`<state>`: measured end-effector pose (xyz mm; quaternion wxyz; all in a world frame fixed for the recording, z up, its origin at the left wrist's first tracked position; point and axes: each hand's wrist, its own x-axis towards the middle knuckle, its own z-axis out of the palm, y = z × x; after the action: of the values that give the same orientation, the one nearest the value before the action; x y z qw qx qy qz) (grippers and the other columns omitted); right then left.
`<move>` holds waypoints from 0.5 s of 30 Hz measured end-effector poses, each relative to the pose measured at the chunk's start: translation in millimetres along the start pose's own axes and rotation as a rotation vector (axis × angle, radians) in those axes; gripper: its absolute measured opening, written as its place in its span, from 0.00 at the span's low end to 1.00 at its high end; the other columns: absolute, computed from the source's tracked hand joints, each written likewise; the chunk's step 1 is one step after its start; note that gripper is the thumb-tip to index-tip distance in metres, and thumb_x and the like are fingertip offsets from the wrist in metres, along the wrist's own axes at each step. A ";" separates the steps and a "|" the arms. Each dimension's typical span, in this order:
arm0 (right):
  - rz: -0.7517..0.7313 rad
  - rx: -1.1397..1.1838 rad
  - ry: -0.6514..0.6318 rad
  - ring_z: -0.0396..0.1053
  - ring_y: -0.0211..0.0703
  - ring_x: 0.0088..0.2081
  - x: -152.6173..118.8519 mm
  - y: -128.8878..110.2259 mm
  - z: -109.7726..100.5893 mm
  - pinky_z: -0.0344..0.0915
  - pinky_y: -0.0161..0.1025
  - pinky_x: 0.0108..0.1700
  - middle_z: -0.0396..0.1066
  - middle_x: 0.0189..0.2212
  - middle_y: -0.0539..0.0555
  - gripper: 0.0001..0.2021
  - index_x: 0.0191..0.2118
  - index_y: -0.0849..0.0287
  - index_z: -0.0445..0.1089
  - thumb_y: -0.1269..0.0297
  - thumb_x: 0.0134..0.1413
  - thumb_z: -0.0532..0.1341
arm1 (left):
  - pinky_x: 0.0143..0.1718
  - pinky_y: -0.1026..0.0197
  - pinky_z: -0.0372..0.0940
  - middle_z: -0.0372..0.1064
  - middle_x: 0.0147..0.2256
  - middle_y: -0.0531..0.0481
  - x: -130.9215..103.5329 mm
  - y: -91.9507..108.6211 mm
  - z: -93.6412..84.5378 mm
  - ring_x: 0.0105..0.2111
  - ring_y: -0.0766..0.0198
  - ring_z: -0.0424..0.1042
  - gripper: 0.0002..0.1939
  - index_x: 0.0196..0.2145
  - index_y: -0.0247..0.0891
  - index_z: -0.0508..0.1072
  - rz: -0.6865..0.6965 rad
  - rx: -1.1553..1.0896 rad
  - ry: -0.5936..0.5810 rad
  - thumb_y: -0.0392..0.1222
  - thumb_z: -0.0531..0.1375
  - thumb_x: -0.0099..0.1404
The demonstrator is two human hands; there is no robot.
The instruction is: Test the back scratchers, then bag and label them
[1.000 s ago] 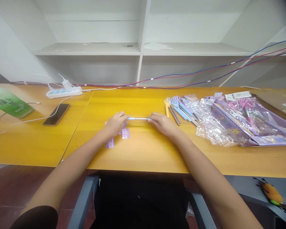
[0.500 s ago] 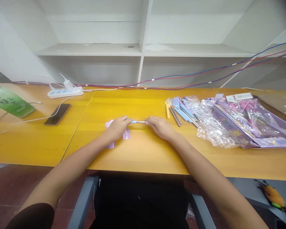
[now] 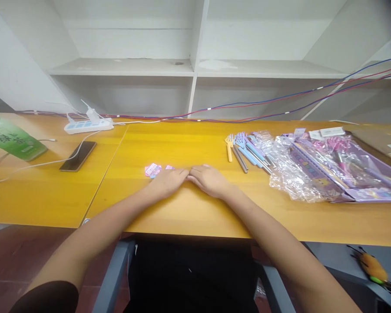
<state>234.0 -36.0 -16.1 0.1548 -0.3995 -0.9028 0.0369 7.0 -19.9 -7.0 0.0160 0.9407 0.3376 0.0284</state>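
Observation:
My left hand (image 3: 170, 182) and my right hand (image 3: 210, 180) meet above the table, fingers closed round a thin telescopic back scratcher that they almost wholly cover. A bit of its light blue part (image 3: 153, 176) shows past the left hand. Beside and partly under my left hand lie small pink-purple printed cards (image 3: 154, 169). To the right of my right hand is a bunch of similar back scratchers with claw-shaped heads: a yellow one (image 3: 229, 150), blue ones (image 3: 247, 153) and purple ones, with metal rods.
Crumpled clear plastic wrap (image 3: 291, 174) and an opened purple box (image 3: 371, 194) lie at the right. At the left are a phone (image 3: 78, 156), a white power strip (image 3: 89, 126) with cables and a green bottle (image 3: 14, 139). White shelves (image 3: 124, 67) stand behind.
My hands have come together, the right one moving left, so the metal rod that showed between them is hidden. More of the pink-purple cards at the top left is uncovered.

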 end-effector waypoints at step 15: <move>0.226 -0.136 0.255 0.63 0.46 0.29 -37.2 105.4 -58.0 0.56 0.46 0.46 0.70 0.24 0.54 0.30 0.28 0.53 0.61 0.46 0.79 0.38 | 0.43 0.51 0.59 0.79 0.43 0.42 -0.9 -98.9 -40.4 0.45 0.49 0.69 0.12 0.46 0.44 0.80 -0.241 0.152 0.257 0.45 0.56 0.78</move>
<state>350.3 4.9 9.5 0.2353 -0.5095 -0.8256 -0.0581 -59.1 56.3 28.4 -0.0950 0.8806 0.4484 0.1204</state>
